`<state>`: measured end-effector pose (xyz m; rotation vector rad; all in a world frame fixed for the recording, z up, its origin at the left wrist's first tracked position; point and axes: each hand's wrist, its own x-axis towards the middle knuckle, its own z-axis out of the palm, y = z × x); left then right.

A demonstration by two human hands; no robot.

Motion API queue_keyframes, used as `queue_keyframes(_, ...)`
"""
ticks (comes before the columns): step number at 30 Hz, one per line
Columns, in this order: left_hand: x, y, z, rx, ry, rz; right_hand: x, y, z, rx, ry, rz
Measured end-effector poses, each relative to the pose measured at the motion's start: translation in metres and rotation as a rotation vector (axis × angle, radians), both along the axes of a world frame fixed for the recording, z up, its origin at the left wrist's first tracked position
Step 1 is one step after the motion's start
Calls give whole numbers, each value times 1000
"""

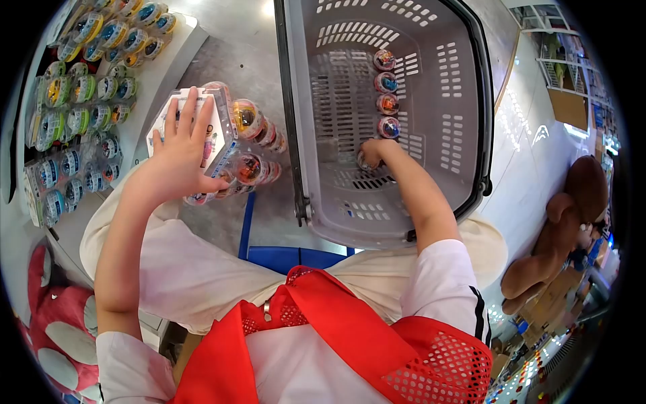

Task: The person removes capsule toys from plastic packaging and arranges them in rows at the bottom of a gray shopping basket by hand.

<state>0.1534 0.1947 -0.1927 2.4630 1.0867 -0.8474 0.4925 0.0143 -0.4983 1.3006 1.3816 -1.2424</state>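
Note:
My left hand [178, 151] lies with fingers spread on the white printed top of a display pack [219, 138], thumb against its side. Clear capsule balls [250, 168] with colourful toys inside stick out around this pack. My right hand [378, 151] reaches down into a grey plastic shopping basket [431, 195]. Its fingers are closed on a capsule ball [363, 161] at the basket floor, partly hidden by the hand. Beyond it, several capsule balls [387, 104] stand in a row along the basket floor.
On the left, a white shelf [185, 40] carries several packs of capsule balls [81, 101]. A blue stool [296, 257] shows between the legs. A pink plush toy [67, 323] is at lower left, and a brown plush toy [555, 229] at right, near stocked shelves.

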Motion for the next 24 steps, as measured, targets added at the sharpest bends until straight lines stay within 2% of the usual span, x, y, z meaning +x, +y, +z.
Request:
queue_keyframes(2,-3,1,-3,12,-15,-4,-1,-2,-4,37,-20,-30)
queue_keyframes(4,-3,2,-4,11,-26,-18,-8,2,37,120,-9,-145)
queue_keyframes(7,0,1,0,-1,-12,-25,-9,-6,40,253,12,-61)
queue_keyframes(10,-5,-3,-4,-1,-52,-43,-11,-4,37,234,16,-7)
queue_keyframes(13,-8,-7,-4,-22,-36,-48,-8,-6,51,301,49,-142)
queue_keyframes(17,-18,-11,1,-45,0,-28,10,11,41,830,189,-575)
queue_keyframes(18,-21,-12,0,-42,2,-21,7,26,61,982,131,-689)
queue_keyframes(19,-24,-13,-1,-43,1,-14,8,37,69,1138,183,-876)
queue_keyframes(20,-27,-13,-1,-44,-4,-6,-16,57,137,1037,166,-1198)
queue_keyframes(21,-30,-15,-2,-45,-9,3,-30,66,167,1135,331,-1369)
queue_keyframes(22,-33,-18,-1,-41,-19,9,-47,75,201,1247,392,-1317)
queue_keyframes(24,-38,-20,-1,-35,-12,20,-95,86,254,1291,668,-1342)
